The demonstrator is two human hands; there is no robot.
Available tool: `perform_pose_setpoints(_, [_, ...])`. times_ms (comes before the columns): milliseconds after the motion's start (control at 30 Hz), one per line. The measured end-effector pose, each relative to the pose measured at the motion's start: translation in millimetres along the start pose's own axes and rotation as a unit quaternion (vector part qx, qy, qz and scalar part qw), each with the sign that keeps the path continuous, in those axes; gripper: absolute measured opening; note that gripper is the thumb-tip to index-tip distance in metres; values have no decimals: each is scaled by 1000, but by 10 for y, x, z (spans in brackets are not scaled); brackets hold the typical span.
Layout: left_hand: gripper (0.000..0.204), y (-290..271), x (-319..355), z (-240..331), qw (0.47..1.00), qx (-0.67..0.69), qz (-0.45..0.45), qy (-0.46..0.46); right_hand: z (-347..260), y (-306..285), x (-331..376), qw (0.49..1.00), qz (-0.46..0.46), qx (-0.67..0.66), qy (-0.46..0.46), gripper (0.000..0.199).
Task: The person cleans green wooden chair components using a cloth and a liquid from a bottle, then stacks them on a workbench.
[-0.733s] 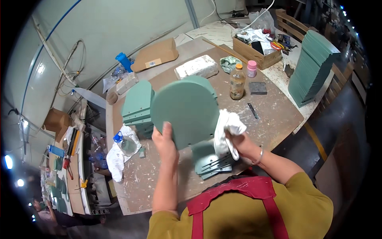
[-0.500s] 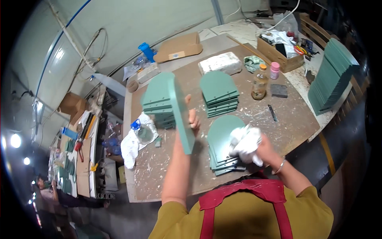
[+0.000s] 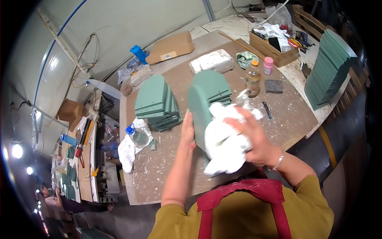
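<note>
A green panel with a rounded end (image 3: 195, 104) is held up on edge by my left hand (image 3: 188, 131), whose fingers go behind it. My right hand (image 3: 254, 133) grips a crumpled white cloth (image 3: 225, 139) and presses it toward the panel's right face. The cloth covers much of that face and the near stack below. To the left of the held panel stands a stack of green panels (image 3: 153, 95). Behind it, another stack of similar panels (image 3: 215, 84) is partly covered by the held one.
A clear bottle with a blue cap (image 3: 138, 135) stands on a white rag (image 3: 126, 153). At the right are an orange-capped bottle (image 3: 252, 79), a pink bottle (image 3: 268, 65), a grey block (image 3: 273, 86) and a tall row of green panels (image 3: 328, 71). A wooden box (image 3: 278, 55) sits behind.
My left hand has brought the panel right, away from the left stack. My right hand has lifted the cloth from the near stack and moved it left, up against the panel.
</note>
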State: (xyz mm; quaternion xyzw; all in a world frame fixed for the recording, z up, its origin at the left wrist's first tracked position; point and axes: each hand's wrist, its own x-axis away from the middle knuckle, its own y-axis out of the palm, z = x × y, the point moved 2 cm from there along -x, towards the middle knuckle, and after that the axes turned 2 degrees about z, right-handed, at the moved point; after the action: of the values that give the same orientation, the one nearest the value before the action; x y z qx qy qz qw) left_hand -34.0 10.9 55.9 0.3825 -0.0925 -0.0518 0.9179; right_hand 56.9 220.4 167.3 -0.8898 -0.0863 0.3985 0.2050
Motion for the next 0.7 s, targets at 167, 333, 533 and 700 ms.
perform_pose_setpoints(167, [39, 236, -25, -44, 977, -206, 32, 40, 718, 87, -426, 984, 57, -125, 114, 44])
perform_pose_setpoints(333, [41, 159, -821, 230, 905, -394, 118, 107, 1486, -199, 95, 833, 248, -373, 326, 30])
perform_pose_setpoints(533, [47, -395, -1859, 255, 806, -523, 200, 191, 1540, -189, 793, 742, 220, -438, 457, 27])
perform_pose_setpoints(700, [51, -32, -1251, 196, 491, -747, 108, 436, 1697, -347, 926, 774, 243, -368, 454, 29])
